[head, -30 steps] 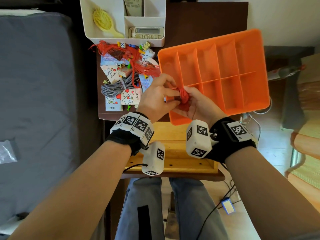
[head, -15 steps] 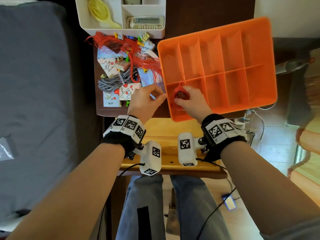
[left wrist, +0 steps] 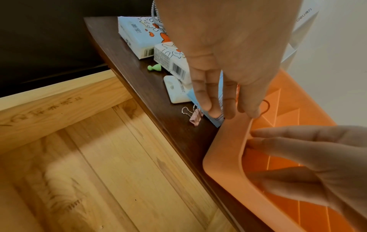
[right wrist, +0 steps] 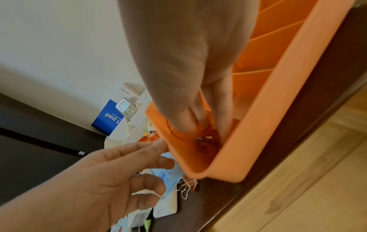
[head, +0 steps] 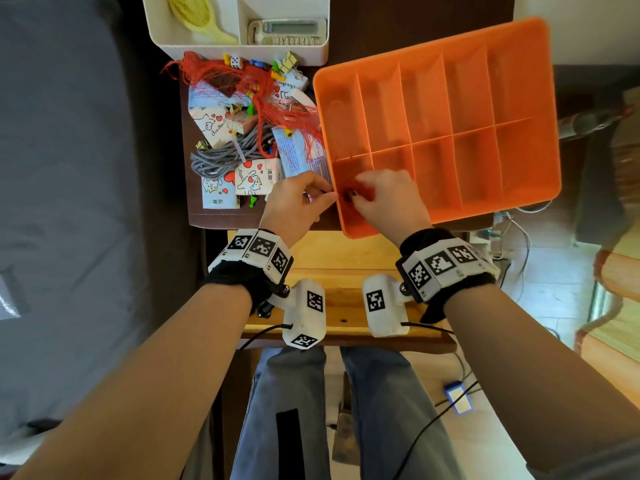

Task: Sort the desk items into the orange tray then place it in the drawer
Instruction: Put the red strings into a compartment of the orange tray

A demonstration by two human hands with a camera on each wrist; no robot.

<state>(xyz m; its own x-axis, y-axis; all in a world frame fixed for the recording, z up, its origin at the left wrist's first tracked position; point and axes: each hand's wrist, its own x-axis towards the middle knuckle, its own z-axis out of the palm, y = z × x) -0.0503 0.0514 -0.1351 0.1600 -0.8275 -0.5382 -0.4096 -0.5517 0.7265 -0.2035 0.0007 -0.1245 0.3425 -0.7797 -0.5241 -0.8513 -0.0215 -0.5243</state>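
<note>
The orange tray [head: 519,188] with its divided compartments lies on the right of the dark desk. My right hand [head: 356,197] reaches into the tray's near-left compartment and pinches a red string bundle [right wrist: 208,141] low against its floor. My left hand [head: 322,195] is just outside the tray's left wall, fingers loose and holding nothing; in the left wrist view its fingertips [left wrist: 252,115] touch the rim [left wrist: 230,133]. The open wooden drawer [left wrist: 99,157] sits below the desk's front edge, under both wrists.
Left of the tray is a pile: red tassel strings [head: 242,84], a grey cord [head: 225,154], printed tissue packs [head: 256,178], a green pushpin [left wrist: 154,67], a pink binder clip [left wrist: 195,117]. A white organiser [head: 311,53] stands behind. A grey bed [head: 69,202] borders the desk's left.
My right hand carried the red string bundle from above the tray's corner down into the near-left compartment. My left hand let go of the bundle and moved to the tray's left wall.
</note>
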